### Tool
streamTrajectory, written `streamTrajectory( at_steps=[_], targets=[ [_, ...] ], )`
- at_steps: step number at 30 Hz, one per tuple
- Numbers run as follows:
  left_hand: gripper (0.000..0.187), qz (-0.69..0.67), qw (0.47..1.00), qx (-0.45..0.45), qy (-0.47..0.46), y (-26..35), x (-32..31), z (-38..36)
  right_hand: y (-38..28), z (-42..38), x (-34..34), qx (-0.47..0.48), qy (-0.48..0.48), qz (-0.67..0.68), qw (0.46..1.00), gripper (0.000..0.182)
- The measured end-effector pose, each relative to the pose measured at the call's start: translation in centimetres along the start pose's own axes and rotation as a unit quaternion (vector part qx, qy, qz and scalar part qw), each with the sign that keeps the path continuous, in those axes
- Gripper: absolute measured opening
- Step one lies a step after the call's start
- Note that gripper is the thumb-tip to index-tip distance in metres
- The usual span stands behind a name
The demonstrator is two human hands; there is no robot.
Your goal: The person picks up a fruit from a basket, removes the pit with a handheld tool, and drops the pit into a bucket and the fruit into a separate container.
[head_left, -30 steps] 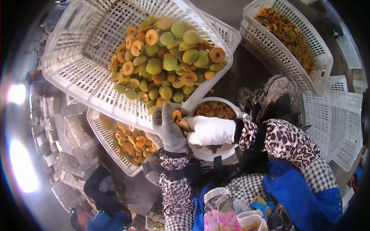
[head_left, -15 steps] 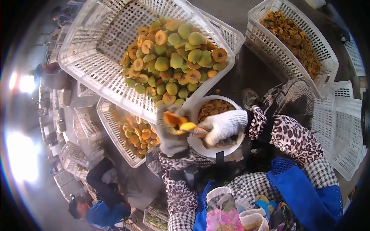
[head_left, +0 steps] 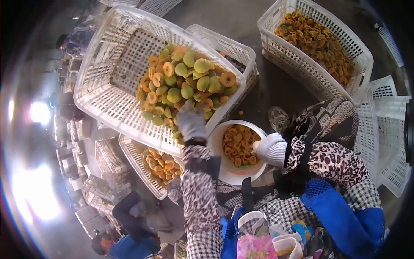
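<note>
The left gloved hand (head_left: 191, 123) reaches into the stone fruit (head_left: 174, 95) heaped, several cut faces upward, in the white perforated crate (head_left: 138, 62), long axis upper left to lower right; the right gloved hand (head_left: 270, 149) is at the white bucket (head_left: 221, 169)'s right rim; neither hand's finger opening can be determined.

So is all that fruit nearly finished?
Not nearly, I think. Cut orange pieces lie in the white bucket. The left hand reaches into the big crate's fruit heap, which looks left to do. The right hand's at the bucket's rim; what it holds is hidden.
</note>
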State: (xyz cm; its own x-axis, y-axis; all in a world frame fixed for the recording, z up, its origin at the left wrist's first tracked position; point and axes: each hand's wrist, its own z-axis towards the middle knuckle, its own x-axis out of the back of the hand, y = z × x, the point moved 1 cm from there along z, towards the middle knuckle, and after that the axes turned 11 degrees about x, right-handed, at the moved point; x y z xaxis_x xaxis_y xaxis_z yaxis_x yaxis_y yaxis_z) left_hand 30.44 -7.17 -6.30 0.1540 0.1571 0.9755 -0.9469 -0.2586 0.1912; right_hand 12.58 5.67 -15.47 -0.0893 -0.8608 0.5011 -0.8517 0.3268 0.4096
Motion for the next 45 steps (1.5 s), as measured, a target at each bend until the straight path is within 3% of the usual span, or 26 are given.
streamTrajectory(
  at_steps=[1, 2, 4, 5, 6, 7, 8, 9, 11, 12, 13, 14, 15, 16, 17, 20, 24, 26, 28, 29, 31, 34, 39, 42, 44, 45],
  targets=[
    [0.041, 0.141, 0.986, -0.074, 0.043, 1.7, -1.0, -0.6, 3.1, -0.6, 2.0, 0.257, -0.021, -0.056, 0.965, 0.027],
    [0.041, 0.138, 0.986, -0.081, 0.045, 2.0, -1.9, -0.4, 5.1, -0.6, 3.2, 0.495, -0.036, -0.104, 0.862, 0.03],
    [0.039, 0.039, 0.994, -0.084, 0.066, 1.1, -3.4, -1.0, 7.9, -4.1, 8.3, 0.585, 0.054, -0.014, 0.809, 0.029],
    [0.03, 0.04, 0.997, -0.01, -0.071, 2.1, -1.5, -1.1, 7.3, -4.2, 9.0, 0.546, 0.046, 0.022, 0.836, 0.03],
    [0.03, 0.041, 0.996, -0.009, -0.072, 2.2, -0.4, -1.3, 6.9, -4.2, 9.1, 0.505, 0.037, 0.057, 0.86, 0.031],
    [0.024, -0.166, 0.98, 0.074, -0.085, 1.7, 0.5, -1.6, 7.2, -3.7, 8.7, 0.577, 0.097, 0.203, 0.786, 0.03],
    [0.02, -0.364, 0.914, 0.154, -0.093, 1.6, 1.6, -2.0, 7.9, -4.9, 10.1, 0.598, 0.134, 0.252, 0.749, 0.03],
    [0.019, -0.64, 0.679, 0.297, -0.201, 3.0, 4.1, -2.7, 8.6, -6.1, 11.6, 0.62, 0.17, 0.295, 0.707, 0.03],
    [0.019, -0.672, 0.638, 0.277, -0.253, 2.7, 6.7, -3.4, 6.8, -7.2, 12.2, 0.632, 0.17, 0.316, 0.687, 0.029],
    [0.016, -0.514, 0.805, 0.093, -0.282, 1.9, 7.2, -3.7, 6.0, -7.5, 12.5, 0.642, 0.173, 0.339, 0.666, 0.029],
    [0.015, -0.344, 0.908, -0.091, -0.219, 1.6, 8.1, -3.9, 5.1, -8.1, 12.4, 0.649, 0.188, 0.362, 0.643, 0.028],
    [0.015, -0.347, 0.908, -0.088, -0.219, 1.8, 8.3, -4.1, 4.6, -8.7, 12.3, 0.649, 0.187, 0.358, 0.644, 0.028],
    [0.014, -0.619, 0.727, 0.112, -0.275, 2.3, 8.2, -4.6, 4.2, -9.3, 12.3, 0.649, 0.174, 0.332, 0.662, 0.029],
    [0.016, -0.799, 0.436, 0.295, -0.289, 2.5, 8.1, -4.9, 3.9, -9.7, 12.3, 0.648, 0.16, 0.304, 0.68, 0.03],
    [0.026, -0.832, 0.388, 0.255, -0.304, 2.0, 8.0, -4.9, 3.4, -9.8, 12.1, 0.646, 0.133, 0.294, 0.692, 0.031],
    [0.038, -0.85, 0.376, 0.22, -0.295, 0.4, 7.5, -5.1, 3.4, -11.0, 12.8, 0.642, 0.084, 0.326, 0.688, 0.027],
    [0.043, -0.791, 0.52, 0.271, -0.174, -0.6, 8.2, -5.6, 2.2, -11.0, 12.9, 0.677, 0.151, 0.334, 0.638, 0.03],
    [0.044, -0.772, 0.543, 0.291, -0.155, -0.6, 8.2, -5.7, 2.0, -11.5, 13.8, 0.676, 0.156, 0.32, 0.645, 0.03],
    [0.05, -0.556, 0.82, 0.092, -0.099, -0.9, 8.0, -5.8, 1.6, -11.8, 13.8, 0.676, 0.162, 0.309, 0.649, 0.029],
    [0.05, -0.556, 0.82, 0.092, -0.099, -1.1, 8.2, -5.7, 1.2, -11.8, 13.5, 0.676, 0.179, 0.296, 0.65, 0.028],
    [0.044, -0.741, 0.574, 0.269, -0.219, -1.4, 8.5, -5.6, 0.7, -12.7, 13.5, 0.653, 0.186, 0.256, 0.688, 0.025],
    [0.043, -0.752, 0.532, 0.32, -0.221, -0.6, 9.4, -5.7, -0.3, -11.6, 12.6, 0.657, 0.197, 0.252, 0.683, 0.024],
    [0.049, -0.698, 0.605, 0.322, -0.208, -1.5, 8.2, -6.0, -0.1, -13.4, 10.0, 0.617, 0.337, 0.272, 0.657, 0.02],
    [0.051, -0.678, 0.624, 0.329, -0.205, -1.8, 7.9, -6.1, 0.8, -12.8, 12.1, 0.686, 0.247, 0.266, 0.631, 0.018],
    [0.051, -0.675, 0.629, 0.325, -0.207, -1.9, 7.9, -6.0, 0.5, -12.3, 12.6, 0.679, 0.048, 0.28, 0.677, 0.021],
    [0.05, -0.659, 0.644, 0.322, -0.216, -2.0, 7.9, -5.9, 0.5, -12.3, 11.9, 0.677, 0.046, 0.281, 0.678, 0.021]
  ],
)
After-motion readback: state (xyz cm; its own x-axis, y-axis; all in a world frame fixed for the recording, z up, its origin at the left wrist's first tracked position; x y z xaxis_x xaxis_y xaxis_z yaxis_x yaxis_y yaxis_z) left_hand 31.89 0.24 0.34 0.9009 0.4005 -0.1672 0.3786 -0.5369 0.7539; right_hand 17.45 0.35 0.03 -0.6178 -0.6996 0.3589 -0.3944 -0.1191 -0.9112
